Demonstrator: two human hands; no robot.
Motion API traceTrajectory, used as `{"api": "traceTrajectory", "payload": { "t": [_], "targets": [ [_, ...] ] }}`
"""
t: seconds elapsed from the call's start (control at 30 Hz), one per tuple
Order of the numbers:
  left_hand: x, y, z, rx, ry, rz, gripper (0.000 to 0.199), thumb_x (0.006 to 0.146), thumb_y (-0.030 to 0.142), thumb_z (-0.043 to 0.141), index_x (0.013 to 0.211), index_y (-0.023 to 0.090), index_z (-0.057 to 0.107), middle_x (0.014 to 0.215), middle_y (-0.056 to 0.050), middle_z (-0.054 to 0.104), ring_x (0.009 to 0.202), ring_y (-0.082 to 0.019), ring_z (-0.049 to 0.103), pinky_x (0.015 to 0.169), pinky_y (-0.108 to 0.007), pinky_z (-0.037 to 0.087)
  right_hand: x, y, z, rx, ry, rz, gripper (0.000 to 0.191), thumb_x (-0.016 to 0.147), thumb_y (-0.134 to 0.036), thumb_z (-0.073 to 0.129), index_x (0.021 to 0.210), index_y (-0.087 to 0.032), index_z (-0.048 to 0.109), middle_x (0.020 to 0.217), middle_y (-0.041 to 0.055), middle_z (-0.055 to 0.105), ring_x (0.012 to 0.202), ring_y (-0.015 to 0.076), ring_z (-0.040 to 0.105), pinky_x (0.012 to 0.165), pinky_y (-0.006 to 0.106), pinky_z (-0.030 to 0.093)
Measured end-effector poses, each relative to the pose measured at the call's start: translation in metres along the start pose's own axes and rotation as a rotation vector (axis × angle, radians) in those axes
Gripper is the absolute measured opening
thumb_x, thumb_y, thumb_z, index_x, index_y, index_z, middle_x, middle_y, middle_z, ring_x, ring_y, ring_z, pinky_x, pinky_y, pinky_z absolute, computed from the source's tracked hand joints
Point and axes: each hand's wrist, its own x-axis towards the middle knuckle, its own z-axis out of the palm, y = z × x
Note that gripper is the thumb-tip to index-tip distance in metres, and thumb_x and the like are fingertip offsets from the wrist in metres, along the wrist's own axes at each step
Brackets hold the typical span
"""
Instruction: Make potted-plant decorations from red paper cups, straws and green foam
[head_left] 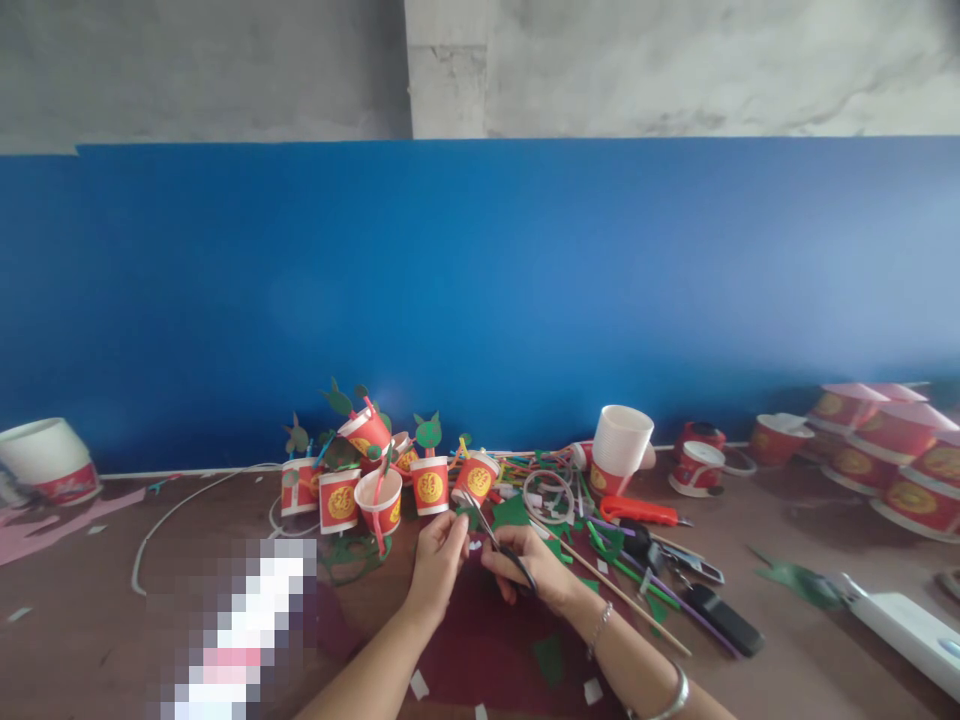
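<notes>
My left hand [439, 562] pinches a small piece of green paper [470, 514] between thumb and fingers. Black-handled scissors [514, 568] are in my right hand [534, 570], their blades pointing up and left, up against the green piece. Both hands are close together over a dark red sheet [480, 650] on the brown table. Just behind them stand small red and white paper cups [430, 485], some bearing green paper shapes. A larger green scrap [511, 512] lies beyond the scissors.
Right of my hands are a wooden stick [637, 606], an orange-handled tool [637, 511], keys with a black fob [724, 620] and a tall white cup [621, 445]. Stacked red cups [926, 490] stand far right, near a white device [904, 630]. A blue panel [480, 300] rises behind.
</notes>
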Motion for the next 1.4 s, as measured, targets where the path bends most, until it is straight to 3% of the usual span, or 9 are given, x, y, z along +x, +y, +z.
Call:
{"api": "traceTrajectory", "payload": {
  "t": [1.4],
  "targets": [
    [0.0031,-0.0074,-0.0028,0.044,0.009,0.041,0.038,0.082,0.043,0.052,0.056,0.018,0.039,0.048,0.008,0.034,0.041,-0.005,0.025,0.042,-0.019,0.019,0.0007,0.0021,-0.0029,-0.009,-0.023,-0.034,0.034,0.07,-0.045,0.068,0.063,-0.015,0.053,0.037,-0.0061,0.049,0.032,0.0063,0.04,0.036,0.017,0.027]
  ]
}}
